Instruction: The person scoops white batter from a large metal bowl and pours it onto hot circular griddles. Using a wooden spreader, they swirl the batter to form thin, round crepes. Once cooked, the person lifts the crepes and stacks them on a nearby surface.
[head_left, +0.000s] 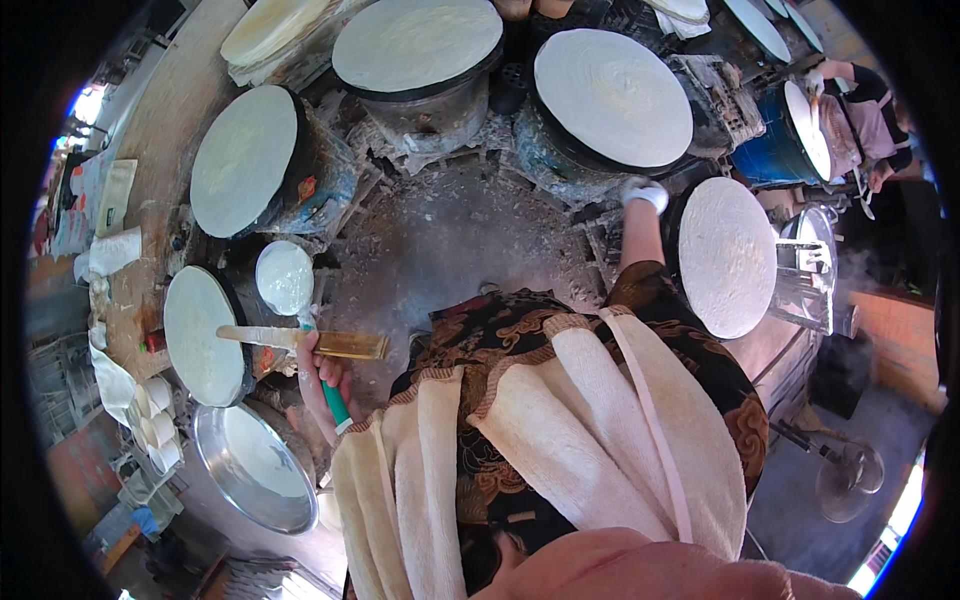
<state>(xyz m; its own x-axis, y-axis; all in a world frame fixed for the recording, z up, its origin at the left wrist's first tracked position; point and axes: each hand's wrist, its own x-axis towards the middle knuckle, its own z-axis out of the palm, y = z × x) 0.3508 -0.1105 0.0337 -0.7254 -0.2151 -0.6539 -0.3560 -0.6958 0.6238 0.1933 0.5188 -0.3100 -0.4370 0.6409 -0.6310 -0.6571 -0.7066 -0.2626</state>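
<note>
My left hand (330, 379) grips a ladle by its green handle (335, 403), together with a flat wooden spreader (349, 346). The ladle's bowl (284, 277) is full of white batter. Over the left griddle, covered by a thin pale round of batter (201, 337), lies the spreader's coated end. My right hand (643, 193), in white covering that looks like a glove, reaches forward beside the drum stove under a griddle with a ringed white sheet (615, 97). Its fingers are too indistinct to read. Near that forearm is another coated griddle (727, 259).
A steel basin of white batter (255, 469) stands at lower left. More coated griddles (244, 161) on drum stoves curve around the front. Stacked thin sheets (274, 30) lie at the far left. At right, another person (874, 120) works beside a blue drum (765, 146).
</note>
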